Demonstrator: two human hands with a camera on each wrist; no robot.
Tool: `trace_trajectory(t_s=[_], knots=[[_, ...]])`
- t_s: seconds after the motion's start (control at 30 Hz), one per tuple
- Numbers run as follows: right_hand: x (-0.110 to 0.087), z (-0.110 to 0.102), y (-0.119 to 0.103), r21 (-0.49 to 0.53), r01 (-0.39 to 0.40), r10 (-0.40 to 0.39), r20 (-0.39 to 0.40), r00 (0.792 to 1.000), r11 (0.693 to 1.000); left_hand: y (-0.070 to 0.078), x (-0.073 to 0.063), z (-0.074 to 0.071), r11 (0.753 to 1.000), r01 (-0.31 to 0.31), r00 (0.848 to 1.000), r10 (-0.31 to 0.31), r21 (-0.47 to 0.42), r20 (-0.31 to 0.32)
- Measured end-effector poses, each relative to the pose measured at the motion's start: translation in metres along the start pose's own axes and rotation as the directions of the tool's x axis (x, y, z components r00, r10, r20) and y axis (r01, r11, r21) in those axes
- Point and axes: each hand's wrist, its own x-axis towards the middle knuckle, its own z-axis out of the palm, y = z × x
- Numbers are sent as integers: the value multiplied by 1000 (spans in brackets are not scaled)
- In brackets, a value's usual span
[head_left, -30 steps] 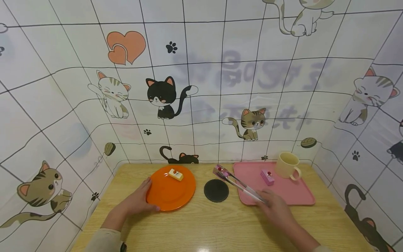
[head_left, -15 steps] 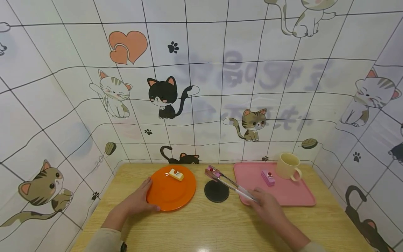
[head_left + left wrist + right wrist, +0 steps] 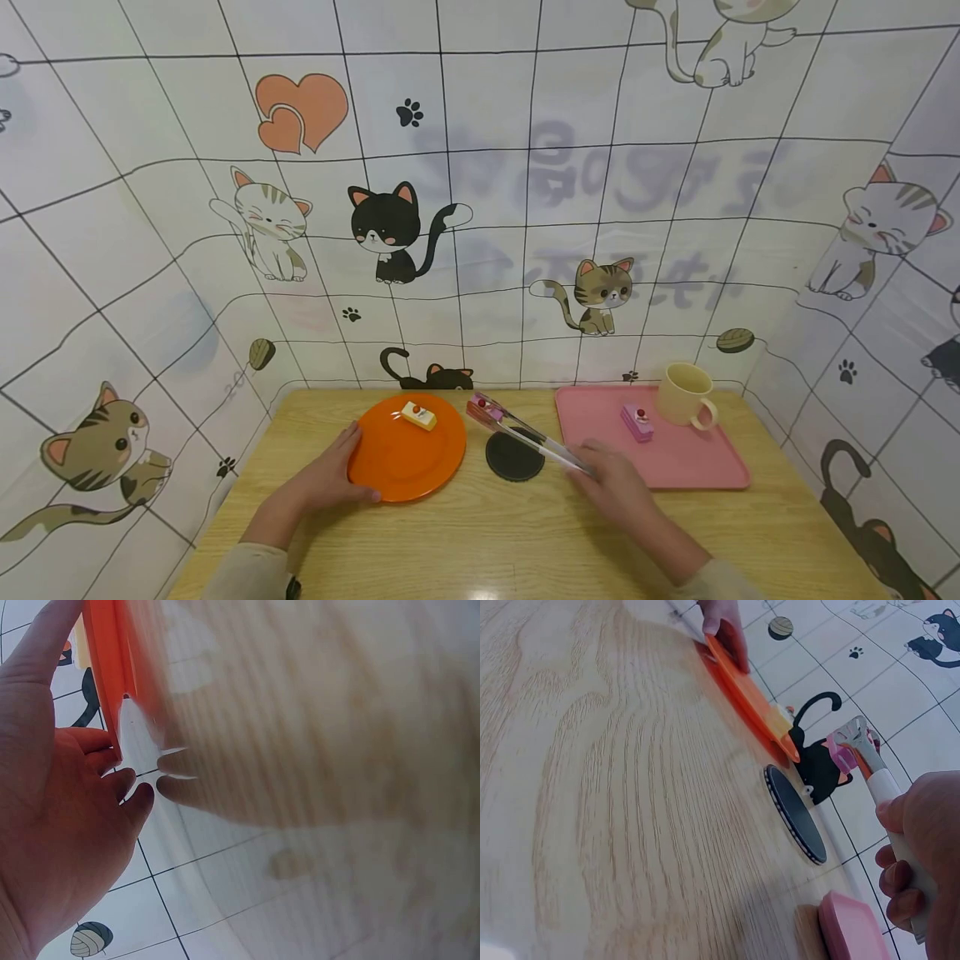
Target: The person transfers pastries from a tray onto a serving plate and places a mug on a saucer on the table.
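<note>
My left hand (image 3: pixel 324 479) grips the left rim of an orange plate (image 3: pixel 401 463), thumb at the near edge and fingers along the far side. A small yellow-and-white toy cake (image 3: pixel 418 416) lies on the plate's far part. My right hand (image 3: pixel 618 493) holds a pair of tongs (image 3: pixel 546 448) by its white handle. Pinched in the tongs' tips is a pink toy cake (image 3: pixel 487 406) with a red berry on top, held in the air just right of the plate. In the right wrist view, the tongs' metal tip (image 3: pixel 855 733) partly covers that pink cake.
Beneath the tongs lies a round black coaster (image 3: pixel 513 460). To the right is a pink tray (image 3: pixel 678 468) bearing another pink toy cake (image 3: pixel 637 422) and a pale yellow mug (image 3: pixel 684 398). A cat-patterned tiled wall covering (image 3: pixel 487 333) rises behind the wooden table (image 3: pixel 480 542).
My right hand has carried the tongs and the pink toy cake leftward, from near the tray, over the coaster, toward the plate. The left hand and plate have stayed still.
</note>
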Motion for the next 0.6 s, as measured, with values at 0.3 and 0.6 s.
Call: trace_trajectory(t_s=[0.3,0.6], knots=[[7,13,-10,8,-35,35,36,999,999,-1,1,1,1000,-2,1000,2,-4,1],[15,25,-26,6,-38,37,96,995,999,-2,0,0,1000,-7,1000,7,0,-4]])
